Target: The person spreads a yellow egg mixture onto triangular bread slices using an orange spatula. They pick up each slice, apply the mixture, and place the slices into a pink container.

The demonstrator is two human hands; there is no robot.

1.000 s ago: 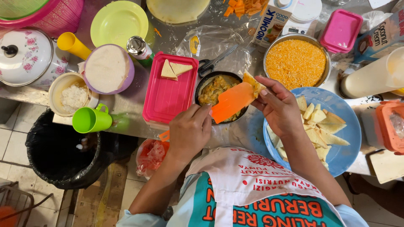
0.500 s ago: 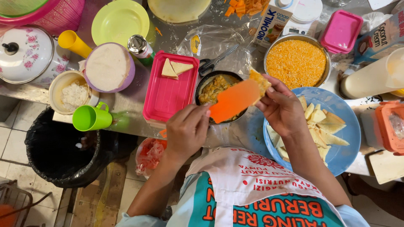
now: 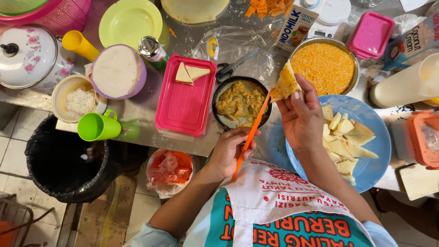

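Note:
My right hand [image 3: 302, 120] pinches a triangular folded pastry piece [image 3: 286, 83] and holds it up over the table. My left hand [image 3: 228, 153] grips a thin orange spatula [image 3: 250, 136] edge-on, its tip touching the pastry's lower edge. Just left of the pastry sits a dark round bowl [image 3: 218, 93] of yellow filling. To the right, a blue plate [image 3: 372, 121] carries several folded triangles. A pink rectangular tray [image 3: 183, 107] with two triangles stands left of the bowl.
A metal bowl of orange crumbs [image 3: 325, 66] lies behind my right hand. Scissors [image 3: 231, 67], a milk carton [image 3: 296, 25], a green cup [image 3: 97, 126], a bowl of white powder [image 3: 118, 69] and a black bin [image 3: 61, 160] crowd the left side.
The spatula has turned from flat to edge-on and dropped away from under the pastry. My right hand has lifted the pastry a little higher and more upright.

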